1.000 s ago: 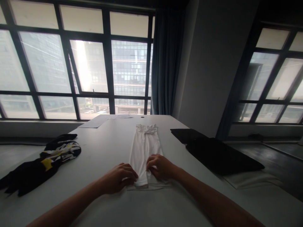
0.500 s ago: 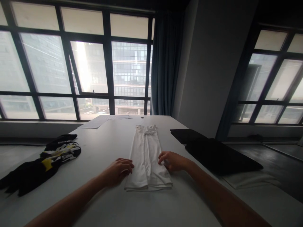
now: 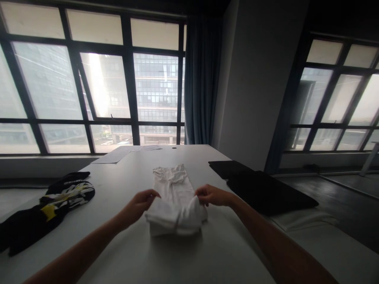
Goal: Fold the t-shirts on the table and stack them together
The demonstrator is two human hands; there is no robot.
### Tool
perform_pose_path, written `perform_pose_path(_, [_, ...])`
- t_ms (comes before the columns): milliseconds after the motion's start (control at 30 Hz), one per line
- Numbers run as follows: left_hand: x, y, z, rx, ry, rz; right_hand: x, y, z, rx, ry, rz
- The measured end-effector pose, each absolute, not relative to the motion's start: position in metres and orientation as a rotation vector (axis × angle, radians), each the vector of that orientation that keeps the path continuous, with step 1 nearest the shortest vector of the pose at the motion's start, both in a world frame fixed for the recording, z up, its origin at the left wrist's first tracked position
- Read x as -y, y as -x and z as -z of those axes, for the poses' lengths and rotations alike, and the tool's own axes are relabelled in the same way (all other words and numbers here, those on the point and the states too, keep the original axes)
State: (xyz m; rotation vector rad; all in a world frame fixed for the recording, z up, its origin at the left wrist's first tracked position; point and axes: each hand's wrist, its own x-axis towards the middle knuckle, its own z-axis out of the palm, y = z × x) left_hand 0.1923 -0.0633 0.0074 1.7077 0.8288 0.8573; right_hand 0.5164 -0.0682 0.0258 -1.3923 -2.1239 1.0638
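Observation:
A white garment (image 3: 174, 189), folded into a long narrow strip, lies lengthwise on the table in front of me. Its far end is bunched and wrinkled. My left hand (image 3: 145, 200) pinches the garment's left edge about midway along, thumb and fingertips together. On the opposite edge, my right hand (image 3: 209, 195) has a similar pinch. Between the hands the cloth is lifted, and the near part hangs slightly above the tabletop, blurred by motion. The exact grip of the fingertips is partly hidden by the cloth.
To the left lies a crumpled black garment (image 3: 63, 201) with white and yellow print. Folded black cloths (image 3: 266, 191) rest along the right, over a pale folded cloth (image 3: 304, 219). Paper sheets (image 3: 111, 157) lie at the far left of the white table (image 3: 124, 252).
Both hands have closed on the garment's edges and raised its near part off the table. The garment's far end has moved toward me. The view has shifted slightly right.

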Motion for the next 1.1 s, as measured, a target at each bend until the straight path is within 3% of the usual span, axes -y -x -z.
perform_pose_path(167, [0.039,-0.194,0.012,-1.145,-1.364,-0.919,0.051,-0.51,-0.005,1.705,1.797,-0.98])
perform_pose_path(367, [0.036,-0.196,0.03,-1.152,-1.736,-0.772,0.045,-0.508,0.006,1.766,1.691,-0.886])
perform_pose_path(600, [0.05,-0.197,0.019,-1.154,-1.835,-0.746,0.04,-0.504,0.017,1.854,1.624,-0.674])
perform_pose_path(733, [0.056,-0.187,0.009,-0.96,-1.757,-0.613,0.044,-0.505,0.009,1.801,1.65,-0.899])
perform_pose_path(833, [0.052,-0.185,0.009,-1.117,-1.733,-0.615,0.046,-0.505,0.004,1.74,1.712,-1.003])
perform_pose_path(933, [0.044,-0.19,0.014,-1.342,-1.741,-0.609,0.044,-0.503,0.008,1.764,1.728,-0.846])
perform_pose_path(1100, [0.037,-0.201,0.023,-1.344,-1.868,-0.613,0.041,-0.494,0.015,1.919,1.626,-0.521])
